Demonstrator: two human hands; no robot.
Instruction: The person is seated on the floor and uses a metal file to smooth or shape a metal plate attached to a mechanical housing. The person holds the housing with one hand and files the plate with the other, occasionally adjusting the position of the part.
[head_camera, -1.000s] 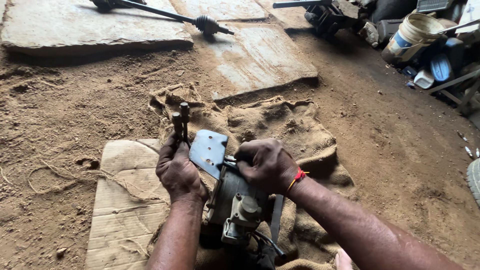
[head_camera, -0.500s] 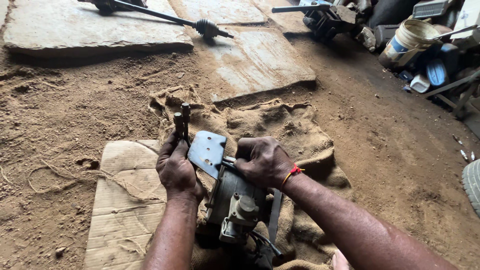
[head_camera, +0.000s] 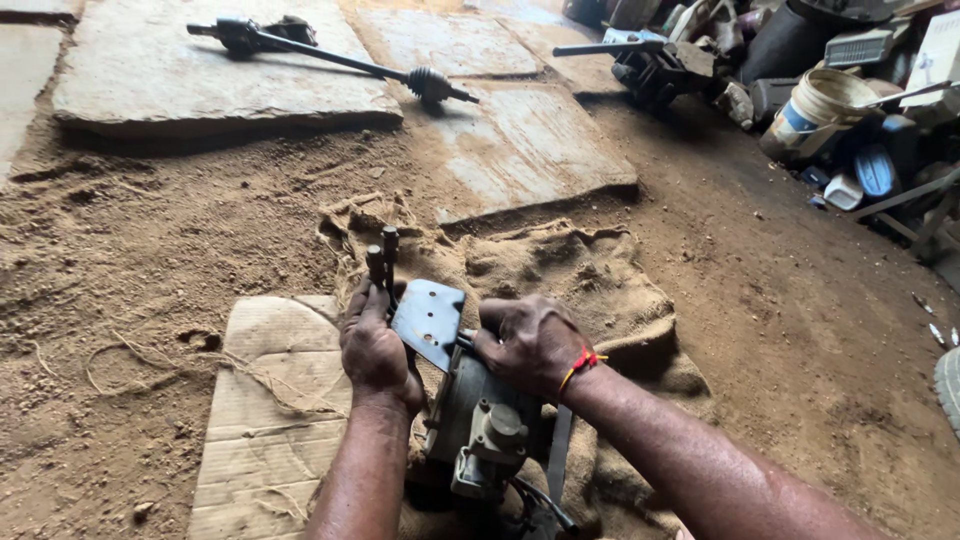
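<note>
A grey metal machine part (head_camera: 480, 425) with a flat blue-grey plate (head_camera: 428, 320) on top stands on a sand-coloured sackcloth (head_camera: 570, 270). My left hand (head_camera: 375, 350) grips its left side, just below two dark upright bolts (head_camera: 382, 258). On the right side of the part, beside the plate, rests my right hand (head_camera: 530, 343), closed around it; a red thread circles that wrist. A dark strap (head_camera: 558, 450) hangs down from the part under my right forearm.
A flattened cardboard sheet (head_camera: 265, 420) lies on the dirt under my left arm. Flat stone slabs (head_camera: 220, 70) sit further off, with a long axle shaft (head_camera: 340, 60) across them. Scrap parts, a white bucket (head_camera: 815, 105) and clutter fill the far right corner.
Both hands stay clamped on the machine part. The view has shifted slightly; the part and the hands hold the same pose.
</note>
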